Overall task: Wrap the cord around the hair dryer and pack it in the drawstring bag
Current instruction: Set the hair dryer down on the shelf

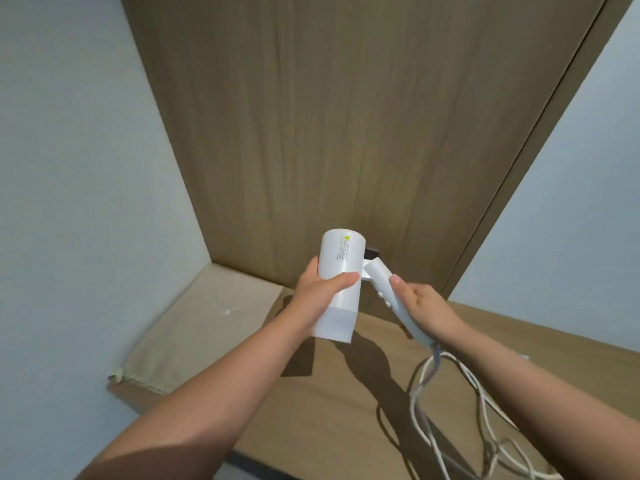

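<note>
Where the wooden counter (311,427) meets the left wall (69,202), the beige drawstring bag (194,323) lies flat. Right of it the left hand (317,292) clasps the barrel of the white hair dryer (341,268), held above the counter. A small dark fitting (372,252) behind it, mostly hidden, may be a socket. The right hand (424,308) curls round the handle (381,289), whose cord (420,386) trails in loose loops onto the counter.
</note>
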{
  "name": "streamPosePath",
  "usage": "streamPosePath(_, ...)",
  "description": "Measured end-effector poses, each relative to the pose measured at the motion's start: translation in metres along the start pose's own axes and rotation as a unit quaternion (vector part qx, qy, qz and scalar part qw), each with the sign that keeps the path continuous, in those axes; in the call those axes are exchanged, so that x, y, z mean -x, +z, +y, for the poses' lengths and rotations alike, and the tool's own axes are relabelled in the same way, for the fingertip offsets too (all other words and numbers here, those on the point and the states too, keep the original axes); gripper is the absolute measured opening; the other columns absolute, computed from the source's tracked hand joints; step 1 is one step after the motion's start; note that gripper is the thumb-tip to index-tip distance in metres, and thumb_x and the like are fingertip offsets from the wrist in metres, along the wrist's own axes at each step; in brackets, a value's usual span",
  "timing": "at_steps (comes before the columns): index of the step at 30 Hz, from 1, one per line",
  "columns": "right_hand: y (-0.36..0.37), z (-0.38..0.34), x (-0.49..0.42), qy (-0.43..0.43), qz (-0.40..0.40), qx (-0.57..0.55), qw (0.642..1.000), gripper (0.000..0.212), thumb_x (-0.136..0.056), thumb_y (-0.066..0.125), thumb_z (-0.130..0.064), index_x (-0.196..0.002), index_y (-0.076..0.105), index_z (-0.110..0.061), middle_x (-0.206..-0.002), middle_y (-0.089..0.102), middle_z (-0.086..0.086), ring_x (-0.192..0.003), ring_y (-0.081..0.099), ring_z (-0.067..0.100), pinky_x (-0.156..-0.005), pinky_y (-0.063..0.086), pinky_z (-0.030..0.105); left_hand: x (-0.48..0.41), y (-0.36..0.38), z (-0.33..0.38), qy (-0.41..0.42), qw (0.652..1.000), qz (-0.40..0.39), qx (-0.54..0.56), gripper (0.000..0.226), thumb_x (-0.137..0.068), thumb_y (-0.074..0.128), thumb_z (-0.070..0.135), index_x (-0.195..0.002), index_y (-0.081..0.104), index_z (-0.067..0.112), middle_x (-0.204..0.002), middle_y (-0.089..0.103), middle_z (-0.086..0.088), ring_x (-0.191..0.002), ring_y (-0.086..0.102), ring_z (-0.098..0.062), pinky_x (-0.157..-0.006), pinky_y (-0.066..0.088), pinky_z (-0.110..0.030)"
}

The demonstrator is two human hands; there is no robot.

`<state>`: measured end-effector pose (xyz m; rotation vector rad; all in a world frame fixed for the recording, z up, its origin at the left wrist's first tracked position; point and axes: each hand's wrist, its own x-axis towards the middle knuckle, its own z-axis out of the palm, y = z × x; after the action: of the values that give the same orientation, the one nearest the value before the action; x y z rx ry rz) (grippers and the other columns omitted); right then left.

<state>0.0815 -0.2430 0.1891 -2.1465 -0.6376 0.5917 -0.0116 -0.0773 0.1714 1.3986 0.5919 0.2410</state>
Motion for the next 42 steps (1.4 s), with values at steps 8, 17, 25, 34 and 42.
streamPosePath(8,-0.041,0.016,0.011,0.018,-0.117,0.046,0.992,0.056,-0.093,0.031,-0.056,-0.092,0.062,-0.009,-0.071,0.060,0.008,-0.058,0.059,0.017,-0.054,0.048,0.022,0.019,0.023,-0.001,-0.069,0.997,-0.011,0.026,0.070,-0.067,0.076,0.051,-0.124,0.053,0.017,-0.106,0.070,-0.008,-0.090,0.070,-0.024,-0.073,0.056,-0.036)
streamPosePath(17,-0.018,0.011,0.020,-0.004,0.001,-0.078,0.997,0.058,-0.095,0.026,-0.054,-0.089,0.061,-0.008,-0.084,0.063,0.009,-0.071,0.058,0.022,-0.063,0.046,0.031,0.031,0.074,0.005,-0.033,0.964,0.142,0.221,0.048,-0.078,0.073,0.032,-0.118,0.051,0.015,-0.106,0.067,-0.014,-0.082,0.068,-0.029,-0.064,0.054,-0.036)
streamPosePath(25,-0.005,0.025,0.013,-0.020,0.009,-0.045,0.999,0.055,-0.097,0.018,-0.051,-0.099,0.055,-0.010,-0.095,0.060,0.011,-0.082,0.056,0.021,-0.071,0.045,0.032,0.024,0.081,-0.020,-0.018,0.959,0.181,0.216,0.044,-0.080,0.073,0.032,-0.115,0.053,0.015,-0.103,0.068,-0.012,-0.085,0.068,-0.028,-0.072,0.057,-0.041)
streamPosePath(34,0.034,0.102,0.005,0.091,-0.142,-0.028,0.985,0.042,-0.095,0.043,-0.043,-0.128,0.048,-0.017,-0.110,0.061,0.003,-0.094,0.061,0.021,-0.084,0.055,0.038,0.015,0.054,-0.097,-0.207,0.959,0.112,0.160,0.059,-0.081,0.076,0.022,-0.128,0.041,0.014,-0.119,0.064,-0.013,-0.102,0.065,-0.031,-0.087,0.054,-0.051)
streamPosePath(42,0.068,0.122,-0.005,0.060,-0.180,0.030,0.981,0.053,-0.079,0.062,0.004,-0.130,0.048,-0.004,-0.105,0.056,0.005,-0.096,0.052,0.017,-0.076,0.047,0.026,-0.025,0.028,-0.172,-0.205,0.933,0.283,0.083,0.105,-0.034,0.080,0.042,-0.129,0.044,0.014,-0.112,0.064,-0.009,-0.092,0.067,-0.030,-0.082,0.056,-0.052)
